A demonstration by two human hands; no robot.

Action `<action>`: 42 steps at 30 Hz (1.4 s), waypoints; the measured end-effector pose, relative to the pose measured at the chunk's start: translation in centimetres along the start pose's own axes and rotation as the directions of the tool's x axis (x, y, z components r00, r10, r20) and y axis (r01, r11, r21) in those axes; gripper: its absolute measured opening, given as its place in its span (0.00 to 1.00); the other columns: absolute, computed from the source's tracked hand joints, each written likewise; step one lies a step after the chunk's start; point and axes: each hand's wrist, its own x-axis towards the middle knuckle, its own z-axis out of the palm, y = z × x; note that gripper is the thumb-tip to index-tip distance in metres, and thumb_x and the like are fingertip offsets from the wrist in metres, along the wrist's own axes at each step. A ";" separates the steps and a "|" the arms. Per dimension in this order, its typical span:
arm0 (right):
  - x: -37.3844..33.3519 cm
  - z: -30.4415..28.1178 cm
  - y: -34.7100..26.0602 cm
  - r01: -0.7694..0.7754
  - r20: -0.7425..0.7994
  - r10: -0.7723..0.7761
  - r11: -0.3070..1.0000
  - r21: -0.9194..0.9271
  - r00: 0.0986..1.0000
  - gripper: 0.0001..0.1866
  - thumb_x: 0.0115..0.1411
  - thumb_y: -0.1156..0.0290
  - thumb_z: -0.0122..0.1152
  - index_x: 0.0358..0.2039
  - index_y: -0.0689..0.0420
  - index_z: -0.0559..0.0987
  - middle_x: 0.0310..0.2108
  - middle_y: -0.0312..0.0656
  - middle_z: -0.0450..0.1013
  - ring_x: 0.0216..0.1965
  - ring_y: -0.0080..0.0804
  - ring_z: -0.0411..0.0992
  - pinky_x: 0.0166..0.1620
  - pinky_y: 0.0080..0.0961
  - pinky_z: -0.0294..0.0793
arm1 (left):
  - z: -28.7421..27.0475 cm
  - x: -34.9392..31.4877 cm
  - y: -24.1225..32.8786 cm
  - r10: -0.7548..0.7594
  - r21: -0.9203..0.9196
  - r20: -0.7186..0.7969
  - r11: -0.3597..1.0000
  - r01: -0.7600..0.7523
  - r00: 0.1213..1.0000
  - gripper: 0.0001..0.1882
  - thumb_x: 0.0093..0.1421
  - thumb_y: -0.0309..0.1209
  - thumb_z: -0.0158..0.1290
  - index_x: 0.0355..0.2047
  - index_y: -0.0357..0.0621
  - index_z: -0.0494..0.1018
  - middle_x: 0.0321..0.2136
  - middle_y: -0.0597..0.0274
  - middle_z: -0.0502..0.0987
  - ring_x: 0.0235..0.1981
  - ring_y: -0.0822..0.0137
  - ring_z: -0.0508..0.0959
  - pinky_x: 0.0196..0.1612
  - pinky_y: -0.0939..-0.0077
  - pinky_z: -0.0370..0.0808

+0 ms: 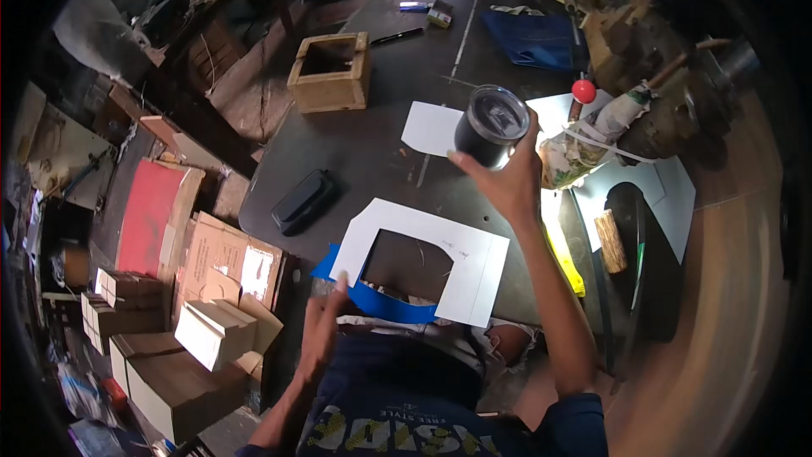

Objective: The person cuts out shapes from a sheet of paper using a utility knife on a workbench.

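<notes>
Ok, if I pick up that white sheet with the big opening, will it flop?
Maybe a bit: the white sheet looks thin, and its big opening leaves narrower parts that could bend. It's probably light, with so little material.

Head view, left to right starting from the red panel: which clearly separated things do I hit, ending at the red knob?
Red panel → black case → black pen → dark tumbler in the right hand → red knob.
</notes>
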 end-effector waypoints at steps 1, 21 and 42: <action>0.4 0.5 0.6 0.002 0.012 -0.002 1.000 0.002 1.000 0.65 0.46 0.59 0.83 0.71 0.69 0.47 0.59 0.65 0.69 0.61 0.58 0.71 0.64 0.44 0.69 | -0.7 0.6 -0.4 0.019 -0.125 -0.095 0.992 -0.031 0.995 0.22 0.67 0.44 0.60 0.45 0.32 0.79 0.32 0.55 0.83 0.33 0.66 0.84 0.38 0.66 0.86; -9.9 -6.7 -8.3 0.168 0.627 -0.066 0.980 -0.105 0.777 0.48 0.34 0.71 0.84 0.60 0.57 0.76 0.51 0.50 0.72 0.52 0.47 0.75 0.55 0.37 0.75 | 2.9 -0.7 4.9 0.266 0.016 0.302 0.959 -0.284 0.915 0.16 0.69 0.31 0.58 0.51 0.33 0.72 0.41 0.52 0.78 0.41 0.65 0.83 0.34 0.71 0.89; -9.8 -5.7 -8.0 0.139 0.554 -0.056 0.984 -0.108 0.831 0.46 0.30 0.72 0.78 0.58 0.57 0.77 0.51 0.50 0.71 0.52 0.47 0.73 0.57 0.38 0.72 | 3.2 -0.6 2.9 0.392 0.043 0.145 0.915 -0.402 0.908 0.12 0.69 0.31 0.59 0.47 0.37 0.74 0.41 0.59 0.79 0.43 0.72 0.80 0.46 0.74 0.80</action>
